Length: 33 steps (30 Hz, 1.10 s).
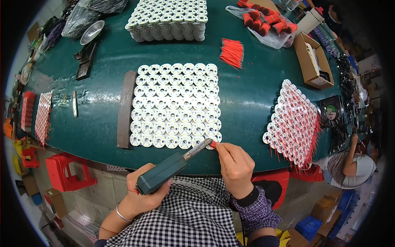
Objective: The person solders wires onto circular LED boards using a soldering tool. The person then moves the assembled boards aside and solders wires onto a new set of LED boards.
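My left hand (145, 196) is wrapped round the dark green handle of a soldering gun (161, 174). Its metal barrel slants up to the right and ends at the near right corner of a square block of round white LED boards (177, 105). At that corner my right hand (236, 165) has thumb and fingers pinched together on some red wires (212, 144), close beside the barrel's end. The fingers partly hide the board under them, so I cannot tell whether the tip touches it. A grey metal bar (125, 109) lies along the block's left side.
A thick stack of boards (166, 31) stands behind. Cut red wires (231, 53) lie at the back right, near bundled red wires (263, 22). Wired boards (293, 123) fill the right side. A cardboard box (313, 61) and a black stand (86, 61) sit farther off.
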{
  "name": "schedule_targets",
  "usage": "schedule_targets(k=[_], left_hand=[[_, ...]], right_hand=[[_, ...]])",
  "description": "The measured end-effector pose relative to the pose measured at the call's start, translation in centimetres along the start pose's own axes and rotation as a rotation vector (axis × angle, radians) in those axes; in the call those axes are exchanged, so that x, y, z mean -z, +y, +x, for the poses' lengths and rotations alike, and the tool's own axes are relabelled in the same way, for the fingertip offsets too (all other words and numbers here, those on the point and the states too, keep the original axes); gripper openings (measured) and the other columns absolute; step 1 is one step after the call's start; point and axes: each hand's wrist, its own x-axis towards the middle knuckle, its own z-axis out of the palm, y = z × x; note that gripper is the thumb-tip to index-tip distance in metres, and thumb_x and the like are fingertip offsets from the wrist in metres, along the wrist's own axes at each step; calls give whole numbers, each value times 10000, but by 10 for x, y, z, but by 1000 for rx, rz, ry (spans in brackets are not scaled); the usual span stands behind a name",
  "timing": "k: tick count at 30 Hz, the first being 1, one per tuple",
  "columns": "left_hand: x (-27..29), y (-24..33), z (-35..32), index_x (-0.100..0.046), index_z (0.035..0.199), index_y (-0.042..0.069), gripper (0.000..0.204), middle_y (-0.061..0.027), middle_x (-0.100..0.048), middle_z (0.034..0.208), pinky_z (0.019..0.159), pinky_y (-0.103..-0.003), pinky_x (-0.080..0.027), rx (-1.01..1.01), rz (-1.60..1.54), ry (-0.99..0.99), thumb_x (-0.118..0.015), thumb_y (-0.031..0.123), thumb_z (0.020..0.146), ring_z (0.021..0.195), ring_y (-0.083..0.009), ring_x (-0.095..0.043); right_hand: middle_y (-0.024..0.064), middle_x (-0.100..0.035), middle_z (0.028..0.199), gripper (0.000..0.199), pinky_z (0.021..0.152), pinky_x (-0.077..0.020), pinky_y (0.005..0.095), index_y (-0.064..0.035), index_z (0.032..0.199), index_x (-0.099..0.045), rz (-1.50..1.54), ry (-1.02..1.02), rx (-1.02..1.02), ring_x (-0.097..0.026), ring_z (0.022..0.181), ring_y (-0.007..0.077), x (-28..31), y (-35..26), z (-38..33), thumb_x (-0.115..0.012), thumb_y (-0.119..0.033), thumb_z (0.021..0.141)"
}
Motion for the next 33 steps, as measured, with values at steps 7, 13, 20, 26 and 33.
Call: schedule_targets(k=[7,13,20,26,33], left_hand=[[0,-5,-12,-729,916,-24,169,-114,-699,825,553,-281,-508,8,-57,88,-767,-6,752,644,-201,-656],[3,-10,-11,-728,933,-33,186,-145,-722,876,602,-281,-538,-62,43,92,-764,-15,750,699,-217,-684],[4,-8,-1,-720,958,-36,207,-110,-705,842,582,-278,-521,31,-61,127,-774,-6,760,672,-179,-665],[3,-3,7,-712,972,-48,216,-104,-691,840,563,-256,-490,62,-106,115,-770,-19,766,648,-146,-642],[3,-4,11,-715,958,-39,198,-104,-686,843,566,-259,-493,38,-49,57,-765,-19,767,648,-153,-645]], right_hand=[[104,-649,927,314,624,-526,324,39,1037,-695,-14,-19,-13,-644,747,225,1,-1,2,-688,26,723],[94,-642,915,287,639,-495,342,20,1013,-705,-33,34,-4,-637,780,231,9,-3,11,-701,27,726],[92,-654,881,294,622,-492,354,5,1000,-710,26,12,-2,-632,754,254,0,3,28,-738,94,722],[95,-651,880,301,603,-506,351,2,1007,-713,59,-7,-17,-633,735,249,-10,9,23,-732,92,720],[93,-645,928,297,652,-514,340,28,1026,-704,35,-55,11,-634,793,234,-7,11,25,-694,17,728]])
